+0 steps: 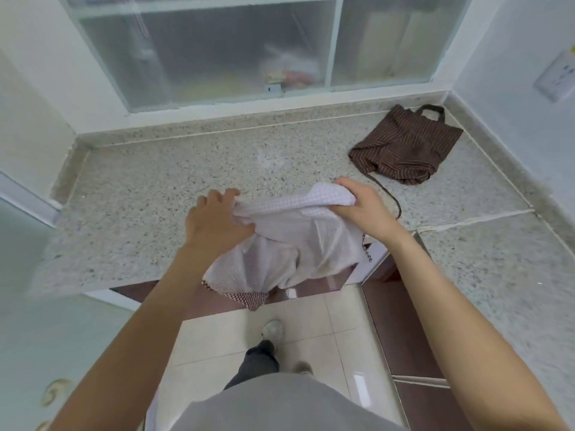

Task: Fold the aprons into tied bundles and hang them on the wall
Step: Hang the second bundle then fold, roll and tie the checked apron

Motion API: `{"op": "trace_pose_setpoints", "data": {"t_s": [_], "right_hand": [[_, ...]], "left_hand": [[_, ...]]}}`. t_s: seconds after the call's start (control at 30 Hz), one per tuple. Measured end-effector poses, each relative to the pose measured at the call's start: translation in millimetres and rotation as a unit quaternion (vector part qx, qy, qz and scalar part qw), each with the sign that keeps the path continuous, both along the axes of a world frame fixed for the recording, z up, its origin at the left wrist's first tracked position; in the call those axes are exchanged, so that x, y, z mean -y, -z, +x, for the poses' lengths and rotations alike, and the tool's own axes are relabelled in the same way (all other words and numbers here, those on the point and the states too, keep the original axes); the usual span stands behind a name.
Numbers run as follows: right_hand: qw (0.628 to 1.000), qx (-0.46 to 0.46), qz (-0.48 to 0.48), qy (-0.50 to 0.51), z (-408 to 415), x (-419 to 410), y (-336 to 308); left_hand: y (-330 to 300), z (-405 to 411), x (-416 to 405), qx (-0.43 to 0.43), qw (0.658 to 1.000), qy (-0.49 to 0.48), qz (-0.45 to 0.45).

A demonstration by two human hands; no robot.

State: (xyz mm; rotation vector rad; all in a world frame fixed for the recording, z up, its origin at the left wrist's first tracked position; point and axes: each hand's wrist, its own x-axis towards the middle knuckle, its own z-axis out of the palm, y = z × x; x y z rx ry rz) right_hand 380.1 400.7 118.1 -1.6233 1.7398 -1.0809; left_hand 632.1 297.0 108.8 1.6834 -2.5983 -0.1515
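Both the left hand [217, 220] and right hand [361, 205] grip a bunched white apron [289, 241] overhanging the counter [155, 181], where loose folds could slide floorward.

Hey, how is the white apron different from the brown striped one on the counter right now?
The white apron is pale with a fine check; the brown striped apron is dark with thin light stripes. The white one is gripped by the left hand and right hand, its lower part hanging over the counter edge; the brown one lies untouched, wholly on the counter near the back right corner. Neither looks tied into a bundle yet.
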Motion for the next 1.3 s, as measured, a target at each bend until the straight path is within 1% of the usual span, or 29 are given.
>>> {"op": "trace_pose_setpoints", "data": {"t_s": [0.03,0.07,0.1,0.13,0.17,0.23,0.27,0.3,0.33,0.4,0.47,0.57,0.63,0.67,0.73,0.8,0.87,0.93,1.0,1.07,1.1,1.2,1.23,1.27,1.3], "right_hand": [[1.0,0.0,-0.003,-0.029,5,1,-5],[0.999,-0.003,-0.002,-0.052,10,2,-11],[0.997,-0.012,-0.002,-0.077,15,3,-16],[0.995,-0.028,-0.007,-0.097,18,4,-20],[0.992,-0.045,-0.013,-0.114,21,5,-23],[0.99,-0.062,-0.015,-0.128,23,5,-29],[0.99,-0.066,-0.013,-0.127,23,5,-31],[0.99,-0.07,-0.01,-0.124,21,4,-33],[0.99,-0.076,-0.007,-0.121,19,3,-34],[0.991,-0.08,0.003,-0.108,14,-2,-35],[0.993,-0.066,0.014,-0.098,7,-6,-34],[0.994,-0.013,0.05,-0.093,-6,-14,-31],[0.994,0.012,0.085,-0.065,-14,-18,-26],[0.993,0.024,0.111,-0.041,-16,-20,-20],[0.988,0.039,0.152,0.002,-19,-23,-7],[0.987,-0.022,0.158,-0.007,-22,-21,6],[0.979,-0.09,0.178,-0.041,-21,-17,13],[0.973,-0.129,0.185,-0.048,-21,-13,17],[0.975,-0.139,0.171,-0.028,-22,-8,22],[0.983,-0.1,0.151,-0.013,-21,-4,22],[0.989,-0.068,0.135,0.0,-21,-2,21],[0.994,0.038,0.096,0.032,-19,1,11],[0.992,0.067,0.103,0.023,-19,1,7],[0.988,0.093,0.119,0.008,-20,2,5],[0.984,0.109,0.138,-0.013,-21,3,4]], "left_hand": [[-5,-3,0,0.023,1.0,0.014,0.001],[-10,-7,-2,-0.001,0.999,0.045,-0.009],[-15,-12,-3,-0.064,0.994,0.09,-0.003],[-20,-18,-5,-0.139,0.979,0.143,0.036],[-25,-25,-7,-0.201,0.955,0.191,0.105],[-32,-36,-16,-0.276,0.891,0.241,0.268],[-32,-40,-18,-0.3,0.86,0.243,0.333],[-30,-41,-18,-0.318,0.837,0.235,0.379],[-26,-42,-18,-0.327,0.823,0.227,0.406],[-17,-41,-14,-0.327,0.817,0.214,0.423],[-7,-38,-10,-0.307,0.826,0.218,0.419],[6,-28,-4,-0.214,0.855,0.216,0.42],[19,-16,2,-0.166,0.879,0.189,0.405],[25,-9,5,-0.163,0.886,0.176,0.397],[33,3,9,-0.186,0.889,0.156,0.389],[33,9,12,-0.252,0.878,0.134,0.385],[26,12,16,-0.317,0.872,0.131,0.348],[18,14,19,-0.329,0.887,0.145,0.29],[17,16,22,-0.318,0.905,0.156,0.236],[19,20,25,-0.301,0.922,0.15,0.195],[20,24,26,-0.272,0.934,0.148,0.181],[29,36,29,-0.135,0.964,0.158,0.164],[33,39,30,-0.112,0.969,0.151,0.162],[36,43,30,-0.113,0.971,0.136,0.159],[38,46,30,-0.137,0.971,0.114,0.159]]}}
